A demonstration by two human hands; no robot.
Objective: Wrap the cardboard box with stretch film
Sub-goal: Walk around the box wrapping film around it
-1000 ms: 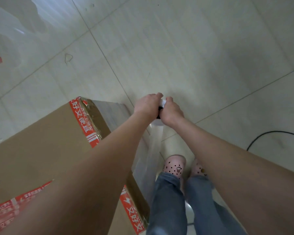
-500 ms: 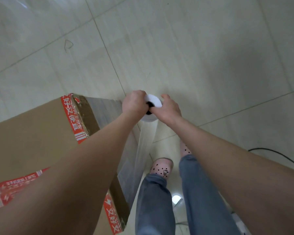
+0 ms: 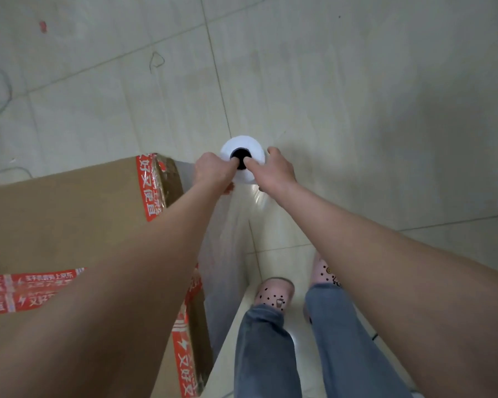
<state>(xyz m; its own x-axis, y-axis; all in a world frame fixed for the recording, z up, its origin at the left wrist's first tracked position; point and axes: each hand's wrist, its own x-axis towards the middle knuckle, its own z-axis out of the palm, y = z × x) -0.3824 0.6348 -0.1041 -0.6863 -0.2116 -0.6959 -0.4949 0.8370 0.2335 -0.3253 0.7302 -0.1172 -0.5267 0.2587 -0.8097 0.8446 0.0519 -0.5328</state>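
1. Gripping the roll (image 3: 242,158) upright, left hand (image 3: 213,170) and right hand (image 3: 276,170) were clamped on its top, thumbs hooked in the core.
2. Film (image 3: 227,254) ran taut down the box (image 3: 69,225) side on the floor (image 3: 357,96).
3. Best kept tight and level round the corner.

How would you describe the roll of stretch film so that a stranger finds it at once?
Start from the big cardboard box with red tape on the left. Just past its far right corner, both hands meet: left hand, right hand. Between them stands the stretch film roll, the only white round thing, with a dark core hole.
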